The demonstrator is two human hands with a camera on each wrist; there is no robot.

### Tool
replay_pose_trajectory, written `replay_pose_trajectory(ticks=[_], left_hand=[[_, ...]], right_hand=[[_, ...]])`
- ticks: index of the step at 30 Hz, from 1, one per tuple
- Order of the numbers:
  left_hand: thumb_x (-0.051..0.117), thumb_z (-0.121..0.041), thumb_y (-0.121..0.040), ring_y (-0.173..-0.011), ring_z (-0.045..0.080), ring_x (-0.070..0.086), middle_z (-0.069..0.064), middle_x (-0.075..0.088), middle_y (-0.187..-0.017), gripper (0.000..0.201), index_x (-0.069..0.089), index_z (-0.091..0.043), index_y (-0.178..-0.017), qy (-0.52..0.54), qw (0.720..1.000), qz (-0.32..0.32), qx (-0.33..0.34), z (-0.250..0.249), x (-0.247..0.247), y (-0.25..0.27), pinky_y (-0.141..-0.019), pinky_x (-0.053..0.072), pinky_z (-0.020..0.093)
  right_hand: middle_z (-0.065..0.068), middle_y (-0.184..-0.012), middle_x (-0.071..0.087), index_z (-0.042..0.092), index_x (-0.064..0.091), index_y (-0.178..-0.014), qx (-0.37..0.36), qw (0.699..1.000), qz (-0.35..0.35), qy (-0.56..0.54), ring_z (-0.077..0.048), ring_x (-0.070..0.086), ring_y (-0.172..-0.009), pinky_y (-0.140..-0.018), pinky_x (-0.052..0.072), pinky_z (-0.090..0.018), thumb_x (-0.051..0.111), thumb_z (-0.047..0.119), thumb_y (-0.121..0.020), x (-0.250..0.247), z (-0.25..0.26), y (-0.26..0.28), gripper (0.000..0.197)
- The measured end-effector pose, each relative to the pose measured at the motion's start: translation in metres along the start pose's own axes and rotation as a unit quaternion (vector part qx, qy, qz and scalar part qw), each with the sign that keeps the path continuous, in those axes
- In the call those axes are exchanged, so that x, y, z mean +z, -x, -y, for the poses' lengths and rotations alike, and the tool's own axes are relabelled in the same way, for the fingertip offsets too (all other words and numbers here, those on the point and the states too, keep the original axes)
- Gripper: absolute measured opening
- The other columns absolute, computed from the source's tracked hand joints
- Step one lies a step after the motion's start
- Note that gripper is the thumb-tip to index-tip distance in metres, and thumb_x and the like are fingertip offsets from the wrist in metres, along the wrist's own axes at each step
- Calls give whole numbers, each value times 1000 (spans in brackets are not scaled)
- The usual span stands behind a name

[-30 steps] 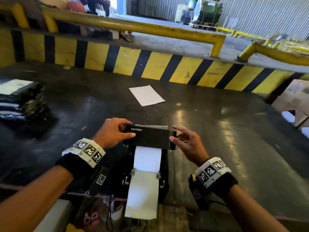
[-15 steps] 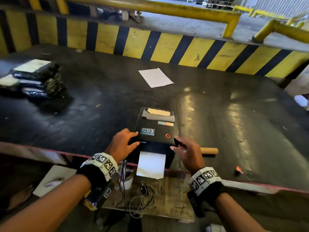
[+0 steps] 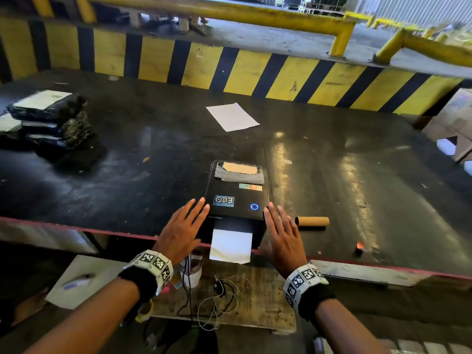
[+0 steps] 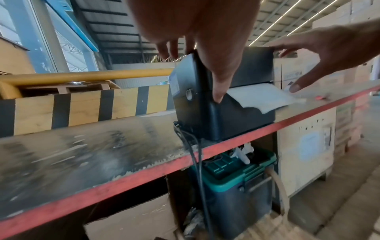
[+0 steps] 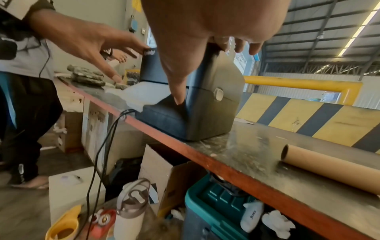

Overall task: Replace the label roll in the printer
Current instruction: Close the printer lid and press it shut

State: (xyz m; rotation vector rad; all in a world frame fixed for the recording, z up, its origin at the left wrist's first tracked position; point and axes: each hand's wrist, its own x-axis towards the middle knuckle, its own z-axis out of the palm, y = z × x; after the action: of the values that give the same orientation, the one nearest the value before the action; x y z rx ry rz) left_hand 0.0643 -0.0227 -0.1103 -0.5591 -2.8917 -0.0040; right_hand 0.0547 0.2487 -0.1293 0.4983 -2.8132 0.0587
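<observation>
The printer lid is closed; label paper is fed out. Both grips, left hand and right hand, are released. A feed test is judged next.

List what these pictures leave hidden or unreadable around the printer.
- New label roll: inside the printer, hidden in every view by its closed lid.
- Small stickers on the lid: too small to read in the head view.
- Cardboard core: far end cut off by the right wrist view's edge.
- Left hand: palm fills the left wrist view's top, blurred.
</observation>
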Motion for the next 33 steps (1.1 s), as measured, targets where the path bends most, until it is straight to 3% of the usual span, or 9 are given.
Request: replay_pose_trajectory(ticks=[4,9,11,14,20,27,33], left_hand=[[90,-39,-44,-116,35,59,21,58,-129,108,36,-3,-130,-54,998,7,17,2,5,-11,-92,51,43],[90,-41,-42,-103,35,65,23,64,-118,102,41,0,-121,-60,998,-6,21,2,13,-20,-81,56,43],[90,-43,-41,-99,34,67,23,65,-116,101,42,-1,-120,-56,998,-13,26,4,15,-21,-78,57,42],[90,-43,-41,-96,35,67,23,65,-115,101,43,0,-119,-50,998,-13,30,5,17,-22,-76,57,42],[91,-40,-40,-96,35,67,24,65,-114,100,43,0,-118,-47,998,-14,29,5,15,-23,-76,57,43],[92,-38,-40,-94,34,68,24,66,-111,98,43,-1,-116,-47,998,-16,32,6,13,-24,-75,57,42],[92,-38,-40,-93,34,68,24,66,-111,98,43,-1,-117,-44,999,-15,26,4,12,-25,-74,57,42]], right_hand=[[-14,-148,37,7,31,-139,4,1000,-5,8,-26,21,-137,-114,21,-40,87,47,-48,10,0,-7,114],[-16,-141,48,6,39,-131,5,999,-32,7,-27,30,-129,-100,42,-45,88,35,-47,13,-1,-14,101],[-18,-139,49,6,39,-130,7,999,-35,-6,-26,31,-128,-97,45,-44,89,34,-47,14,0,-14,100],[-20,-139,48,4,38,-130,4,999,-36,-22,-27,32,-128,-98,44,-43,90,30,-49,15,1,-13,99],[-22,-138,48,2,37,-130,-2,999,-13,-47,-33,51,-123,-96,45,-41,90,27,-50,10,3,-13,99],[-21,-140,46,3,37,-130,9,999,4,-52,-31,51,-124,-98,35,-33,90,29,-49,9,6,-13,101],[-19,-139,49,4,38,-130,6,999,-8,-46,-29,55,-121,-94,44,-33,91,31,-48,7,5,-12,101]])
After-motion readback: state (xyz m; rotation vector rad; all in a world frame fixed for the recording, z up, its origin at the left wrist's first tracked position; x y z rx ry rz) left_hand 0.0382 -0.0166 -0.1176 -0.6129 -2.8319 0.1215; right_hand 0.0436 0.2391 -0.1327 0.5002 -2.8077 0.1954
